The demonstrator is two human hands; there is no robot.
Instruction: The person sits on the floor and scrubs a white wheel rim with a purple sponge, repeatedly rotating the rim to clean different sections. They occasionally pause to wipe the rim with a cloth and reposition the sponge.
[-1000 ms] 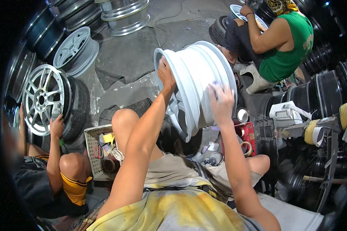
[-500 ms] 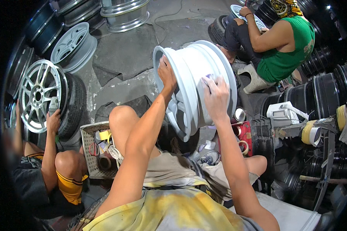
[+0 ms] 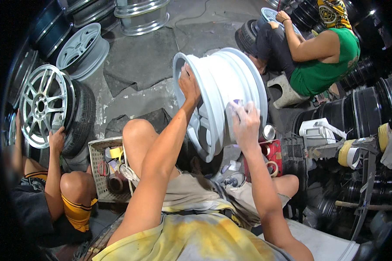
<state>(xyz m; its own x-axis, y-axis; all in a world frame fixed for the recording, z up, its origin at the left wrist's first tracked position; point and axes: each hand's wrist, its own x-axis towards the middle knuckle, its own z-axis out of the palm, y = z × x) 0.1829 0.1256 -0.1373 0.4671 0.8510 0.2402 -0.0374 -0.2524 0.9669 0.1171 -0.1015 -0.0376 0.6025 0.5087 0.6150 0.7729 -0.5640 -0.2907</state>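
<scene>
A pale grey wheel rim (image 3: pixel 217 82) stands on its edge in front of my knees, its spoked face turned to the left. My left hand (image 3: pixel 189 83) is closed around the rim's left lip, fingers hooked over the edge. Against the barrel's right side, my right hand (image 3: pixel 247 124) pinches a small purple-and-white piece (image 3: pixel 237 103) and presses it to the surface. Its material is too small to make out. The rim's lower part is partly hidden behind my right wrist and in shadow.
A beige basket (image 3: pixel 93 167) with tape and scissors sits by my left knee; a red container (image 3: pixel 273 152) and a can (image 3: pixel 269 132) are at the right. One person at left holds a spoked wheel (image 3: pixel 41 106); another in a green top (image 3: pixel 324 65) sits far right.
My right hand has slid down the barrel toward me with the small piece, its fingers more curled. My left hand keeps its grip on the lip.
</scene>
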